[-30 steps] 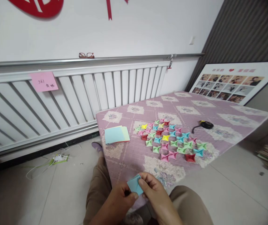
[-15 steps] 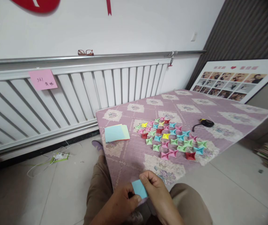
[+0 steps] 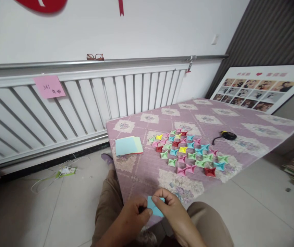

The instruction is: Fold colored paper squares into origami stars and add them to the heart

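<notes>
A small folded square of light blue paper (image 3: 156,208) is held between my two hands, just over the table's near corner. My left hand (image 3: 136,212) pinches its left edge with thumb and fingers. On the other side, my right hand (image 3: 169,205) grips the top and right part, its thumb lying across the paper. Beyond the hands, several small folded paper shapes (image 3: 183,150) in pink, green, blue, yellow and red stand in loose rows on the table. To their left lies a stack of square paper sheets (image 3: 126,146), light blue on top.
A purple patterned cloth covers the table (image 3: 142,171). A black cable or tape-like coil (image 3: 228,136) lies at its right. Behind are a white radiator (image 3: 126,91) and glasses (image 3: 95,57) on a pipe. A power strip (image 3: 67,171) with cables sits on the floor at left.
The blue square has turned a little and lies more level between the hands. My left thumb has shifted slightly up and left along it. The view has drifted slightly.
</notes>
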Available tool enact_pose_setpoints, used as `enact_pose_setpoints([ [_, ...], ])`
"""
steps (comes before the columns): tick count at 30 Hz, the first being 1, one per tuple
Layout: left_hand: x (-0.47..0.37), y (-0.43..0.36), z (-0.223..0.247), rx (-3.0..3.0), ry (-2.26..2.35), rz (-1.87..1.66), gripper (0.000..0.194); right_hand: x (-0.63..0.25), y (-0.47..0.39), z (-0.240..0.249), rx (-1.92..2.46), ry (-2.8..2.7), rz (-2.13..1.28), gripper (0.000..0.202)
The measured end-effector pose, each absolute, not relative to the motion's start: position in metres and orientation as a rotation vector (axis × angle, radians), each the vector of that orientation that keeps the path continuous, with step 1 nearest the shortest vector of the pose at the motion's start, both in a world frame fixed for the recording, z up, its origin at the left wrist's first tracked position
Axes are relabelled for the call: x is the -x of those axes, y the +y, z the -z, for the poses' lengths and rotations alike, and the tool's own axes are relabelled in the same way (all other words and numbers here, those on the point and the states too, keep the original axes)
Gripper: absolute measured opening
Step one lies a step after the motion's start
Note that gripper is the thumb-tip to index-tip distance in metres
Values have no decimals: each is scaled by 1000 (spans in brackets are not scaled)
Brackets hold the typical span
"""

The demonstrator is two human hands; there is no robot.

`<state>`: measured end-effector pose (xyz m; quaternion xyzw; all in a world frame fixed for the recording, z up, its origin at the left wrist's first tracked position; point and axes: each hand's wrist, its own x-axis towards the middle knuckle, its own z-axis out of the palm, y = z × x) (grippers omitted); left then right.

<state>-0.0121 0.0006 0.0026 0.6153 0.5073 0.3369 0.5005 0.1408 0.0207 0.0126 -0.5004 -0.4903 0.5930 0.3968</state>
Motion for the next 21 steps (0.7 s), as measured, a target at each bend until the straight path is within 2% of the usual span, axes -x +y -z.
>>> enact_pose_setpoints([
  [21, 21, 2, -7, -1480, 1263, -710, 14, -141, 23, -17, 1291, -1428, -1440, 23],
])
